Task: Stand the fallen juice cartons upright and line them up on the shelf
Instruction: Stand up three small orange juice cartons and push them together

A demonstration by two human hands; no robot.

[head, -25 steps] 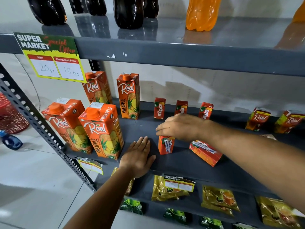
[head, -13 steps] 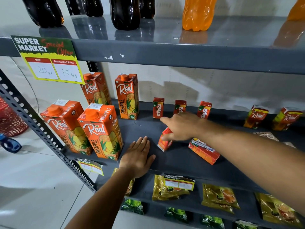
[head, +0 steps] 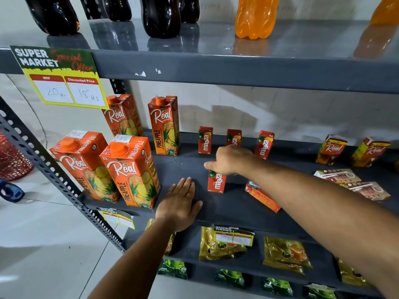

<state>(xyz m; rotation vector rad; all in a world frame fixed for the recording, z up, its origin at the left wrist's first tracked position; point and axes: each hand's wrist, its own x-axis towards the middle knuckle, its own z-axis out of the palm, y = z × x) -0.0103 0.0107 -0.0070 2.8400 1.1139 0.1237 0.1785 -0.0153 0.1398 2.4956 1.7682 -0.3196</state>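
One small red Maaza carton (head: 216, 181) stands upright, right hand (head: 232, 159) atop

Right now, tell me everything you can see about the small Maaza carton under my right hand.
The small Maaza carton is a red-orange box, cardboard by the look of it, with white "maaza" lettering running up its front and a small green badge near the top. It stands upright on the grey shelf, towards the front and apart from the three Maaza cartons at the back. The right hand covers its top, fingers gripping it. A fallen carton lies just to its right, not touching it.
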